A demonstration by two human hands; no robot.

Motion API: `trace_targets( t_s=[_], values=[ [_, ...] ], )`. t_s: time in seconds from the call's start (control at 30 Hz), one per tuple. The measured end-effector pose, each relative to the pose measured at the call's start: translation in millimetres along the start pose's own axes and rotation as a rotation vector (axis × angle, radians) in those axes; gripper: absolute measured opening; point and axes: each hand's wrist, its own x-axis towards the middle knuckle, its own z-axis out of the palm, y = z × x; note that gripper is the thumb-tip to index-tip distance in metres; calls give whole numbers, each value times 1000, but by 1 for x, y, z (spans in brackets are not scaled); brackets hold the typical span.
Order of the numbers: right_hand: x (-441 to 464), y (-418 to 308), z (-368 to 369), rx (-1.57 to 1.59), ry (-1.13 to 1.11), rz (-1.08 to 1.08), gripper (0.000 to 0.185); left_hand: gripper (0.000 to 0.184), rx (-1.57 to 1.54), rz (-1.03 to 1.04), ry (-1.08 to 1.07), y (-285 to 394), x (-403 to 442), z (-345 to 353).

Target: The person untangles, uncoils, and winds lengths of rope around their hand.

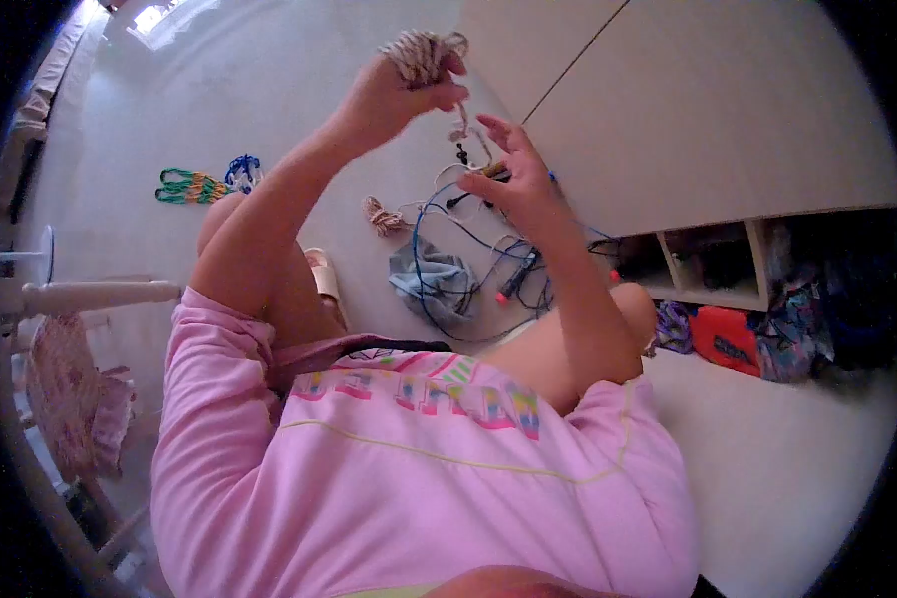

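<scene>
At the top of the view, a cream and brown rope [416, 57] is wound in several turns round the fingers of my left hand [389, 100]. The rope's free end hangs below the left thumb, with what looks like a knot near my right hand. My right hand [518, 179] is beside that hanging end, thumb and fingers apart, with no firm hold visible. Below the hands, a blue cord [419, 234] lies tangled on the floor with dark and white cords. Left of the tangle is a small bundle of tan rope [381, 215].
A grey-blue cloth [432, 279] lies under the cords. Green and yellow coiled cord [191, 186] and a blue and white bundle [242, 171] are at the left. A light cabinet [688, 110] with open cubbies stands on the right, near a red item [725, 339]. A chair [100, 296] is at left.
</scene>
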Motion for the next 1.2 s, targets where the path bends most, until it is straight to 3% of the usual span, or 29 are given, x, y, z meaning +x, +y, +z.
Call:
trace_targets(
  t_s=[0.03,0.07,0.17,0.27,0.37,0.57,0.67,0.77,0.97,1.07,1.2],
  values=[
    [2,4,6,29,15,-12,65,21,-20,-10,-32,0,-3,9],
    [6,14,11,-199,94,-247,58,21,-27,-1,-25,0,-4,15],
    [4,12,18,388,-18,165,44,22,-51,8,20,1,-1,20],
    [3,-5,21,773,97,362,24,22,-79,-8,90,0,6,9],
    [0,-5,23,759,153,332,16,21,-86,4,112,-5,8,1],
    [-3,4,26,679,109,375,24,20,-6,17,147,-4,7,-2],
    [-4,10,20,903,-32,414,25,22,3,40,174,-7,10,-9],
    [-3,-10,13,915,-84,495,26,23,29,71,214,-13,14,-21],
    [-1,7,23,687,30,396,24,24,96,29,310,-10,16,-39],
    [-1,-1,17,870,-83,554,19,21,102,60,314,-16,19,-49],
    [-4,-9,18,768,-111,533,19,22,87,131,410,-17,28,-77]
  ],
)
